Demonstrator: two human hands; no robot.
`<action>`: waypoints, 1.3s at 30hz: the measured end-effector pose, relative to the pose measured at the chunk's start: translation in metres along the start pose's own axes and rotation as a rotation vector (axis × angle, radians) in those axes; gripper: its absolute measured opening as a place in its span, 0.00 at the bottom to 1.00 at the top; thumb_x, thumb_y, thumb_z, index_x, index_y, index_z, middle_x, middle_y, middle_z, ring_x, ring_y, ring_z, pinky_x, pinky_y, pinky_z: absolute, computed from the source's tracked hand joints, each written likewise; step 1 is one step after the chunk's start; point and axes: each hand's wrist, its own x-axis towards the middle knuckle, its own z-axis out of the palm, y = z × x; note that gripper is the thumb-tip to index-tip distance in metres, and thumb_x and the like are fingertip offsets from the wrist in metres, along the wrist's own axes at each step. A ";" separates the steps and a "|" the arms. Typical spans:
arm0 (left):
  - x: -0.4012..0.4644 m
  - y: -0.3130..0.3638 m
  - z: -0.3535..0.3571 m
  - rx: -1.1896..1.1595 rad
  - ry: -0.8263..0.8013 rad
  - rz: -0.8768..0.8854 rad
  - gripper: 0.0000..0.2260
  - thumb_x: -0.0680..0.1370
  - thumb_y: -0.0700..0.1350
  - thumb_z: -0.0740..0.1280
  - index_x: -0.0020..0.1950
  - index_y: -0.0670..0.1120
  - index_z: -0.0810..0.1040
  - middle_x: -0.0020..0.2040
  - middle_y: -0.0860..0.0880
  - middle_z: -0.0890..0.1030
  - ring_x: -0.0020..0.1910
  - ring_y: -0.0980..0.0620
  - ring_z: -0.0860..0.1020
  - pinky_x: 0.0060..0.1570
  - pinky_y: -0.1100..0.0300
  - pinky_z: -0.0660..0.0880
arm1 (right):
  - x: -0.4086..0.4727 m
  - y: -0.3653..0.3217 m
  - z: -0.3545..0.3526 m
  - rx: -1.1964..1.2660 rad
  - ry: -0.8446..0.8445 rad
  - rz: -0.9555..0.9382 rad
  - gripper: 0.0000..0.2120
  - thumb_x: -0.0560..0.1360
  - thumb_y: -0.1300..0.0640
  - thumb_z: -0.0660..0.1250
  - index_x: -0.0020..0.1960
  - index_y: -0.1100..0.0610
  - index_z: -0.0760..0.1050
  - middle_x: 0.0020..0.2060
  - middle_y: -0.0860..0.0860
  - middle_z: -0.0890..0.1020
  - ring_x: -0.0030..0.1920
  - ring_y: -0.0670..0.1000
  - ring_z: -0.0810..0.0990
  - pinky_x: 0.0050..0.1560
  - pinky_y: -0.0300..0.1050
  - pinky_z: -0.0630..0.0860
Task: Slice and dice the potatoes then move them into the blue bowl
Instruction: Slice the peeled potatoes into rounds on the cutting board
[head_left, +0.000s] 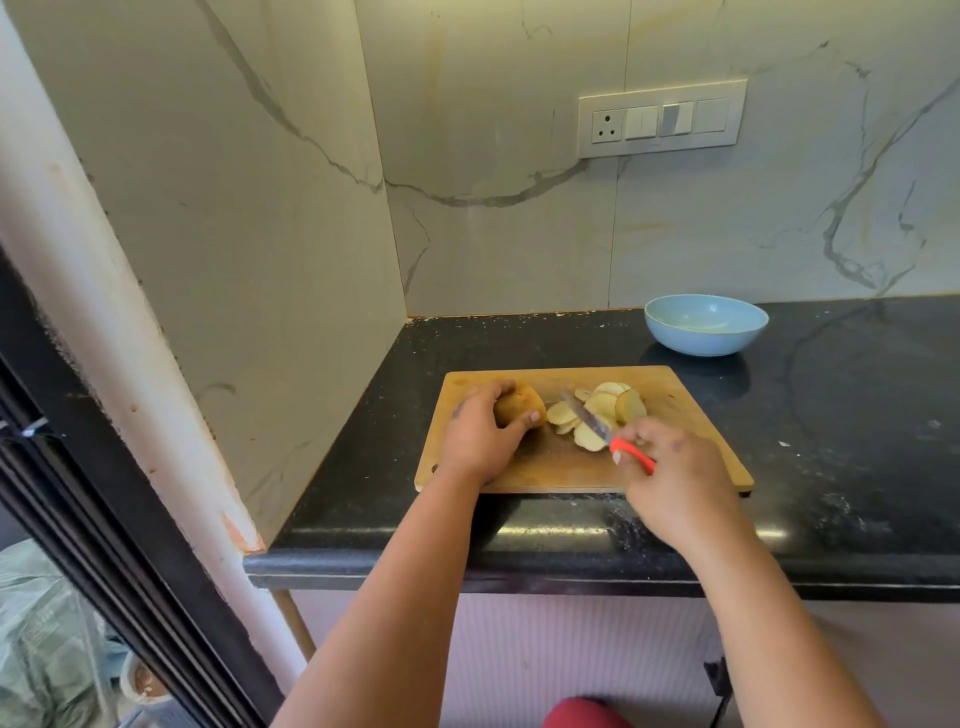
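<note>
A wooden cutting board (675, 405) lies on the black counter. My left hand (480, 434) grips a brown unpeeled potato piece (522, 405) at the board's left side. Several pale potato slices (605, 405) lie heaped in the board's middle. My right hand (675, 473) holds a knife by its red handle (631, 452); the blade (587, 415) points up-left and rests across the slices, just right of the potato piece. The empty blue bowl (705, 325) stands on the counter behind the board, to its right.
The black counter (857, 441) runs to the right, with white specks on it. Marble walls close in the corner at the left and back; a switch panel (662, 118) is on the back wall. The counter's front edge lies just below the board.
</note>
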 end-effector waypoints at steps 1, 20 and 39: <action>-0.001 0.000 -0.001 -0.009 -0.002 0.001 0.27 0.75 0.57 0.71 0.72 0.53 0.70 0.69 0.53 0.74 0.67 0.51 0.72 0.66 0.51 0.72 | -0.001 -0.002 0.007 -0.028 -0.022 -0.023 0.07 0.78 0.57 0.65 0.53 0.48 0.78 0.37 0.42 0.75 0.33 0.41 0.73 0.27 0.31 0.62; -0.005 0.001 -0.004 -0.038 -0.014 0.022 0.29 0.69 0.59 0.76 0.68 0.55 0.74 0.64 0.55 0.76 0.59 0.55 0.74 0.60 0.56 0.75 | 0.040 0.020 0.022 -0.113 -0.012 0.071 0.09 0.77 0.62 0.65 0.53 0.52 0.80 0.43 0.50 0.79 0.40 0.51 0.77 0.37 0.38 0.70; -0.002 -0.001 0.006 0.095 -0.039 0.116 0.30 0.71 0.57 0.75 0.72 0.55 0.71 0.68 0.56 0.74 0.67 0.52 0.71 0.68 0.52 0.69 | 0.001 0.001 0.054 0.015 0.224 -0.255 0.13 0.78 0.58 0.63 0.62 0.52 0.76 0.46 0.47 0.84 0.42 0.45 0.81 0.40 0.35 0.78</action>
